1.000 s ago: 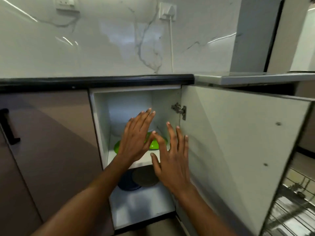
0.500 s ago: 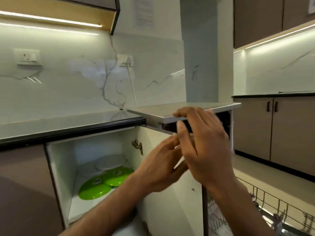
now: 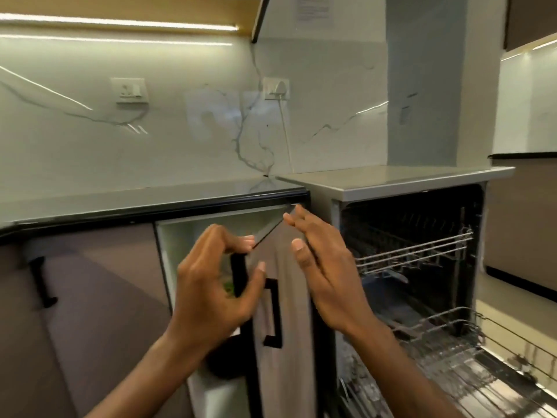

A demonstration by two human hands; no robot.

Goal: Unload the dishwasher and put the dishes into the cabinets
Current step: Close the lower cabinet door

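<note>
Since a moment ago the cabinet door (image 3: 283, 297) has swung most of the way closed, hiding nearly all of the green plates inside. Left hand (image 3: 211, 285) curls loosely, fingertips on the door's top edge near its black handle (image 3: 272, 312); right hand (image 3: 322, 267) lies open and flat against the door, holding nothing. It looks rigid, light and hinged, best pushed at its free edge. Just beside it, the dishwasher (image 3: 407, 236) stands open, wire racks (image 3: 422, 251) pulled out, apparently empty.
</note>
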